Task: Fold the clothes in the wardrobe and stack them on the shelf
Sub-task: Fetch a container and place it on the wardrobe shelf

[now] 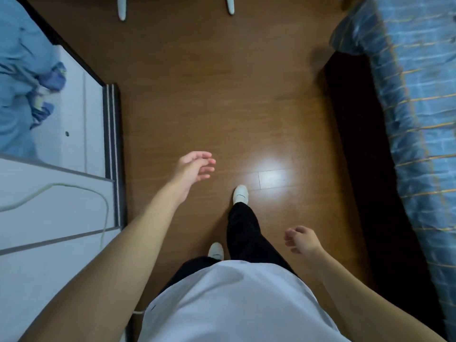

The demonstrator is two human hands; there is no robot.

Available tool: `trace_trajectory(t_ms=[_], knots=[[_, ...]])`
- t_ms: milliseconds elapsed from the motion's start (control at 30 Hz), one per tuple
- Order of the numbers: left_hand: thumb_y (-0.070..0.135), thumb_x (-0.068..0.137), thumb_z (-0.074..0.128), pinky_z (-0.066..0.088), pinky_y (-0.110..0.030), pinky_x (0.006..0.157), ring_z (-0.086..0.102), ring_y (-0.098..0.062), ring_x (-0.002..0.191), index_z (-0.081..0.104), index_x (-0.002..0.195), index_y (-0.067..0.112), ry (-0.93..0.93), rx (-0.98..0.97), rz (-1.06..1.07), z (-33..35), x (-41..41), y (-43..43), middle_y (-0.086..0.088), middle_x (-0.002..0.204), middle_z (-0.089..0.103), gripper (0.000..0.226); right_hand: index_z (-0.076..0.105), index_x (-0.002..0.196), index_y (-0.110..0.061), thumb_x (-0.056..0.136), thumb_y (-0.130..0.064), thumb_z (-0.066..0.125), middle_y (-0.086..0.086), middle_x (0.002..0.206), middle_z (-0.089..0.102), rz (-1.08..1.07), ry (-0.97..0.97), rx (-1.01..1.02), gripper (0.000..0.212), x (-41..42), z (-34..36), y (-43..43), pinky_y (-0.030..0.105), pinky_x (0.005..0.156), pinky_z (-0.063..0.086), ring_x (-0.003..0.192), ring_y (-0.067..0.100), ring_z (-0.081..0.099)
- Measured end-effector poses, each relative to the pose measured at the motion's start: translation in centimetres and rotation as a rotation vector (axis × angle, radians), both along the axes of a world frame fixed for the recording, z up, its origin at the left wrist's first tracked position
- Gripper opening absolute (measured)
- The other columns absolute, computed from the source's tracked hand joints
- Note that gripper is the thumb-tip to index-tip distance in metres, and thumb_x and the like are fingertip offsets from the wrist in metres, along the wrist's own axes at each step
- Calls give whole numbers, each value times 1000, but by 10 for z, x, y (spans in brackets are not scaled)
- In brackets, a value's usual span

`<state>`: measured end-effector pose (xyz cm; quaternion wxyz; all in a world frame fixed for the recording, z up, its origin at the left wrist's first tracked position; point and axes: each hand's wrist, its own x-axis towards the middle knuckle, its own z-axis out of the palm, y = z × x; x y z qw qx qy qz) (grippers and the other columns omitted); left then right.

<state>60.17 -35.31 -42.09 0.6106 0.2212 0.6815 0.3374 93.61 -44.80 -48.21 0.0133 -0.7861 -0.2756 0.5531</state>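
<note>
Crumpled light-blue clothes [17, 77] lie in a heap inside the white wardrobe [74, 114] at the left, with a darker blue patterned piece [53, 77] among them. My left hand [195, 166] hangs over the wooden floor with relaxed fingers and holds nothing. My right hand [301, 239] is lower right, fingers loosely curled, empty too. Both hands are well away from the clothes.
The wardrobe's dark sliding-door track [113, 144] borders the brown wooden floor [209, 82]. A bed with a blue checked cover [419, 107] and dark frame [357, 144] lines the right side. White furniture legs [121, 8] stand at the top. A thin cable [74, 187] lies on the white panel.
</note>
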Motion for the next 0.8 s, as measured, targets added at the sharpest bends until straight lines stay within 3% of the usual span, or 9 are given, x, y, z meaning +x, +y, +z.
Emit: trace_trajectory(t_ms=[200, 333, 467, 633, 733, 800], knots=[[7, 102, 50, 57, -32, 85, 72, -19, 92, 67, 106, 12, 104, -129, 18, 1, -27, 80, -7, 104, 75, 19, 60, 93, -5, 101, -9, 48, 13, 89, 63, 91, 43, 31, 15, -24, -5, 150, 35, 67, 47, 76, 24, 57], [10, 103, 49, 55, -40, 97, 70, -23, 103, 67, 114, 10, 203, -305, 18, -5, -47, 100, -6, 108, 74, 20, 61, 90, -13, 98, -7, 47, 6, 87, 63, 51, 178, 154, 17, -74, 19, 275, 33, 67, 48, 76, 22, 60], [12, 105, 45, 52, -41, 98, 67, -26, 106, 65, 116, 8, 198, -461, 17, -23, -72, 104, -10, 111, 72, 23, 60, 85, -19, 98, -8, 50, 3, 86, 65, 49, 334, 309, 19, -139, 51, 387, 30, 65, 49, 73, 18, 62], [18, 104, 48, 56, -38, 90, 70, -21, 97, 69, 107, 14, 191, -596, -1, -51, -124, 133, -6, 105, 75, 21, 61, 88, -19, 94, -9, 50, -2, 81, 64, 58, 409, 404, 16, -206, 69, 490, 25, 61, 50, 69, 13, 62], [20, 104, 51, 54, -32, 76, 70, -18, 95, 69, 104, 16, 166, -633, 12, -62, -156, 184, -5, 106, 75, 18, 61, 88, -18, 93, -8, 51, -1, 83, 65, 47, 363, 365, 15, -233, 58, 535, 28, 64, 50, 72, 15, 62], [19, 103, 51, 53, -31, 75, 69, -18, 95, 68, 105, 15, 157, -617, 2, -64, -176, 232, -5, 105, 75, 18, 61, 89, -17, 94, -9, 52, 1, 85, 66, 41, 301, 321, 13, -244, 46, 557, 30, 65, 49, 74, 17, 63]])
